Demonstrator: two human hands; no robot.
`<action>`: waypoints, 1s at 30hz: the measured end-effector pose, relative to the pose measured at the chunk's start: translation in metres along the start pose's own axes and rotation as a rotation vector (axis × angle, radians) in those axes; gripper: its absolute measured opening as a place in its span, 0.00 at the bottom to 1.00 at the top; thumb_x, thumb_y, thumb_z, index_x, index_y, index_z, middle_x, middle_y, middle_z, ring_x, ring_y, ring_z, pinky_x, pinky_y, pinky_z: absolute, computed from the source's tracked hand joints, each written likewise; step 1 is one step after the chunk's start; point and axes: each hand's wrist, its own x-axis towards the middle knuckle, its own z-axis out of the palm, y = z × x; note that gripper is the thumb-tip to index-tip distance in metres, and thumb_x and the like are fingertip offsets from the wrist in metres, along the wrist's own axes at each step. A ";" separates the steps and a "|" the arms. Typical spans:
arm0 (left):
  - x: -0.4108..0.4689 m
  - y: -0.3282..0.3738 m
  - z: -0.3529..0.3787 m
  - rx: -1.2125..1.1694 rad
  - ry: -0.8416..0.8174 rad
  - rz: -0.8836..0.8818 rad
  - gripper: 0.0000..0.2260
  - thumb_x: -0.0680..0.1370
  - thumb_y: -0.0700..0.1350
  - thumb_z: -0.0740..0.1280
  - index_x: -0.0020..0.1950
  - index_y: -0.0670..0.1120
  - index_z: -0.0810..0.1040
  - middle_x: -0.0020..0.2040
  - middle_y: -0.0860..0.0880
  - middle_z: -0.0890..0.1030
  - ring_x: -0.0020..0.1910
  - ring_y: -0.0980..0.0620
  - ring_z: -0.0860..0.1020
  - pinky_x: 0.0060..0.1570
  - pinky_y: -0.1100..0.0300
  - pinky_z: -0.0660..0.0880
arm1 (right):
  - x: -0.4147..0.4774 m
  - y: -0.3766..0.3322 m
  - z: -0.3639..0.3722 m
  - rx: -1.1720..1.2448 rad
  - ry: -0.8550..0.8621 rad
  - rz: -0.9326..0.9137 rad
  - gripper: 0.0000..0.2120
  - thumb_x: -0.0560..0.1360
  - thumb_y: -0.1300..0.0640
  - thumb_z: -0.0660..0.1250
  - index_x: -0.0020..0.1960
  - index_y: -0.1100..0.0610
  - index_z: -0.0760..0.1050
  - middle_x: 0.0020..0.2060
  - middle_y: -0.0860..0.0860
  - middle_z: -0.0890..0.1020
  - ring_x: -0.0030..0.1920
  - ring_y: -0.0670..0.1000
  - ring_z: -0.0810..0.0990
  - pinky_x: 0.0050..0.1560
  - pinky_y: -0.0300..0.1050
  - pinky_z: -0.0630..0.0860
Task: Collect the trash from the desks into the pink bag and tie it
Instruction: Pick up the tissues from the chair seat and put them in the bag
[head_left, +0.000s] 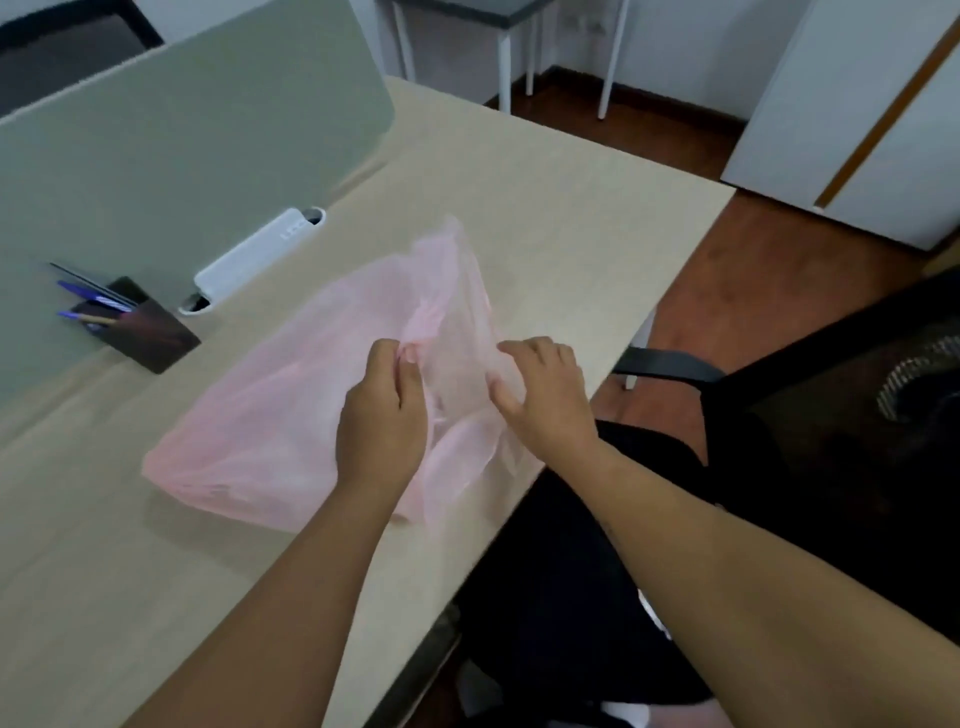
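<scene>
Beige tabletop (545, 218). Pink bag (270, 415) lying flat, mouth toward person. Left hand (382, 415), right hand (545, 400) fingers pinched shut on opposite mouth edges.

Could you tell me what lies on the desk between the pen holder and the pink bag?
Nothing: the head view shows bare desk between the pen holder and the pink bag.

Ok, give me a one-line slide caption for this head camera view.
Both hands, left hand and right hand, grip the pink bag lying on the beige desk.
</scene>
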 end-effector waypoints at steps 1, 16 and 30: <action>-0.003 0.000 0.013 0.057 -0.045 0.047 0.11 0.83 0.55 0.52 0.49 0.50 0.67 0.34 0.47 0.77 0.35 0.41 0.75 0.34 0.49 0.74 | -0.011 0.024 -0.006 -0.023 0.052 0.051 0.21 0.76 0.45 0.60 0.65 0.52 0.73 0.57 0.51 0.75 0.57 0.54 0.70 0.57 0.50 0.70; -0.004 -0.023 0.166 0.483 -0.179 0.227 0.12 0.83 0.54 0.50 0.56 0.50 0.69 0.43 0.38 0.79 0.41 0.36 0.76 0.39 0.47 0.71 | -0.215 0.269 0.025 -0.127 -0.715 0.840 0.48 0.69 0.48 0.74 0.77 0.40 0.45 0.76 0.55 0.48 0.71 0.62 0.58 0.64 0.54 0.68; 0.012 -0.027 0.187 0.445 -0.117 0.167 0.14 0.82 0.59 0.50 0.55 0.53 0.69 0.42 0.43 0.79 0.43 0.38 0.77 0.46 0.45 0.73 | -0.288 0.331 0.143 -0.366 -0.799 0.817 0.23 0.77 0.45 0.58 0.65 0.59 0.69 0.62 0.62 0.72 0.60 0.61 0.74 0.64 0.54 0.69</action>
